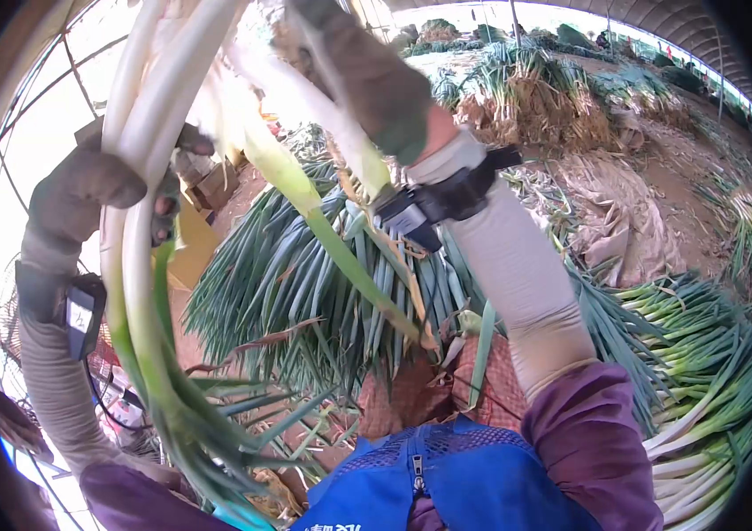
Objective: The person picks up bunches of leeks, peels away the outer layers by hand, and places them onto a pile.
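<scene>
My left hand (pixel 88 199), in a dark, soiled glove, is closed around the white shanks of several long green onions (pixel 150 133). Their green leaves (pixel 186 416) hang down past my left forearm. Higher up, my right hand (pixel 372 80), also gloved, is beside the upper white stalks; its fingers are blurred and partly cut off by the top edge. A pale stalk (pixel 318 111) slants down under that hand toward the wrist. Another stalk with a yellowing sheath and a long green leaf (pixel 341 248) dangles between my hands. Black devices are strapped to both wrists.
A thick heap of green onion leaves (pixel 314 274) lies in front of me. More green onions (pixel 694 380) are piled at the right, with bundles (pixel 535 88) standing farther back. A crumpled cloth (pixel 628 217) lies on the soil. A metal frame (pixel 71 66) rises at the left.
</scene>
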`<state>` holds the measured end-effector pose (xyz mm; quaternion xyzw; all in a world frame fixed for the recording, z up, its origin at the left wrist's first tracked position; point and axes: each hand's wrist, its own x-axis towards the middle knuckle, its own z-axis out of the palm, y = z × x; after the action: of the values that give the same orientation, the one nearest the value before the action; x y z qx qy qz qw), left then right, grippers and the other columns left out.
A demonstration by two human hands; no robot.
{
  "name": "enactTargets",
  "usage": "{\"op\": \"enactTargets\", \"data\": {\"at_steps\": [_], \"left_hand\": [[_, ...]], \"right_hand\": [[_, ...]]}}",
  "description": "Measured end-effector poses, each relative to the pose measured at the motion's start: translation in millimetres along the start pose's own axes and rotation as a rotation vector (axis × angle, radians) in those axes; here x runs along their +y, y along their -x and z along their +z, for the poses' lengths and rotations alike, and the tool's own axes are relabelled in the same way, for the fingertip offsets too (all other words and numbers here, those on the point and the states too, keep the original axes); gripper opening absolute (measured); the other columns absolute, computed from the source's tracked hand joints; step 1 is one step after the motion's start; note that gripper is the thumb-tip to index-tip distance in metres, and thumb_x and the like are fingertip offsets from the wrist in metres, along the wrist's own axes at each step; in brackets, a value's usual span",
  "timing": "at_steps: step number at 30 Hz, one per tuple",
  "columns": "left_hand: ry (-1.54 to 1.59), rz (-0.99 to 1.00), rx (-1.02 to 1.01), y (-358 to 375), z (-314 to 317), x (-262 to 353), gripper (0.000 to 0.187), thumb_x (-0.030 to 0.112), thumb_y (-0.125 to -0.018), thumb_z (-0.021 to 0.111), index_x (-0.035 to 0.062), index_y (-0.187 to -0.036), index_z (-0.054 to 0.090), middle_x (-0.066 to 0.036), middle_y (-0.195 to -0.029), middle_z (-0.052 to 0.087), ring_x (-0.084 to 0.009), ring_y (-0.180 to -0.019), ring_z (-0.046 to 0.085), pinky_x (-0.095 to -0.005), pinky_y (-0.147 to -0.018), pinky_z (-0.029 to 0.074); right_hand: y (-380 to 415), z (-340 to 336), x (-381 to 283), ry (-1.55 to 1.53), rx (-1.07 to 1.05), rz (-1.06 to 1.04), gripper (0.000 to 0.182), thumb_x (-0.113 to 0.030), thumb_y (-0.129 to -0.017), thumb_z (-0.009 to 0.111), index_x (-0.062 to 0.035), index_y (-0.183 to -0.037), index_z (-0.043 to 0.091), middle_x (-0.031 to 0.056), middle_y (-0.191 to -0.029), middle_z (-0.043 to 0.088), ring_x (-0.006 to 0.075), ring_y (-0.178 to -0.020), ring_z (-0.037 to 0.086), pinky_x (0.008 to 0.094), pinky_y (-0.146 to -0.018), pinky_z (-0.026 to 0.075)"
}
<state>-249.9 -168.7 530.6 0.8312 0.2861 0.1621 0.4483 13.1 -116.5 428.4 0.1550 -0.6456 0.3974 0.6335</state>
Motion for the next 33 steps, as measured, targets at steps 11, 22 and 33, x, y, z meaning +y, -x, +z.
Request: {"op": "enactTargets", "data": {"at_steps": [11,22,33], "left_hand": [[0.497,-0.153,-0.585,-36.7,76.3,-200.4,0.048,0.0,-0.071,0.07,-0.0041,-0.117,0.058,-0.011,-0.107,0.064,-0.0218,-0.096,0.063,-0.0371,-0.087,0.052],[0.395,-0.166,-0.653,-90.5,178.5,-317.3,0.037,0.009,-0.077,0.073,0.0026,-0.111,0.062,-0.005,-0.1,0.066,-0.015,-0.093,0.062,-0.0303,-0.087,0.05],[0.279,-0.158,-0.541,-143.3,203.5,-290.3,0.033,0.017,-0.075,0.072,-0.0001,-0.103,0.065,-0.005,-0.091,0.067,-0.0149,-0.083,0.063,-0.0293,-0.078,0.049]], "right_hand": [[148.0,48.2,32.5,0.018,-0.105,0.552,0.03,-0.002,-0.089,0.061,0.0017,-0.118,0.058,0.0092,-0.104,0.068,0.016,-0.092,0.064,0.0286,-0.077,0.053],[200.7,-79.4,-81.7,1.873,-0.117,1.347,0.036,-0.019,-0.089,0.055,-0.0086,-0.123,0.059,0.0145,-0.125,0.059,0.0287,-0.112,0.058,0.0347,-0.093,0.048],[231.1,-200.5,-171.6,2.485,0.387,1.088,0.022,-0.023,-0.086,0.057,-0.009,-0.097,0.069,0.0151,-0.095,0.069,0.0317,-0.088,0.065,0.0411,-0.078,0.051]]}}
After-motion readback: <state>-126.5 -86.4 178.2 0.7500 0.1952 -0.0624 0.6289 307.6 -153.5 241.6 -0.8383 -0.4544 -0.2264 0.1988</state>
